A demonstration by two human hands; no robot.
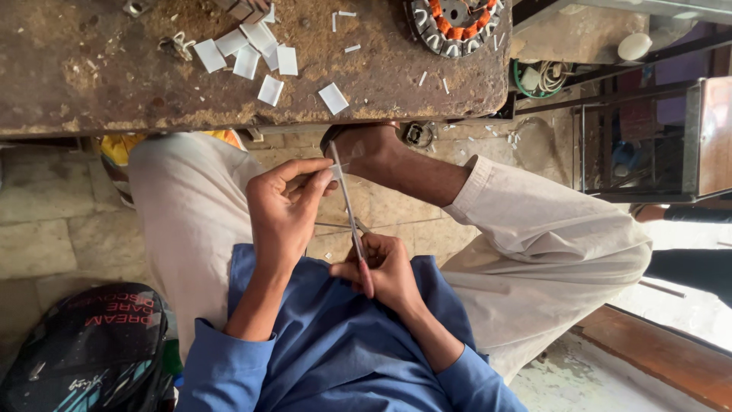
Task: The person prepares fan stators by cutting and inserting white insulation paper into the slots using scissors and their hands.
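The left hand [284, 210] is closed at its fingertips on a small, thin strip of clear or whitish sheet [336, 172], pinched between thumb and forefinger just under the near edge of the workbench [91, 69]. The right hand [389, 267] is clamped around the reddish handle end of a long, thin metal tool [349, 207], whose shaft runs up and slightly left until its tip meets the strip in the left fingers. Both hands hover above the person's lap, close together but not touching, over a blue shirt [335, 351] and pale trousers [557, 244].

Far from the hands, on the rough brown benchtop, lies a loose cluster of about 8 white paper rectangles [248, 53], with 2 more set apart toward the right and small white slivers scattered beyond. At the far right of the bench sits a round motor stator [451, 23] with orange windings, partly cut off by the frame edge. The bench edge hangs over the knees and partly hides a bare foot [366, 145] on the stone floor [53, 221].

At the near left is a dark backpack [84, 351]. To the right stands a metal frame rack [633, 137], with coiled wire [537, 76] beside it and a pale rounded object on the ledge above.
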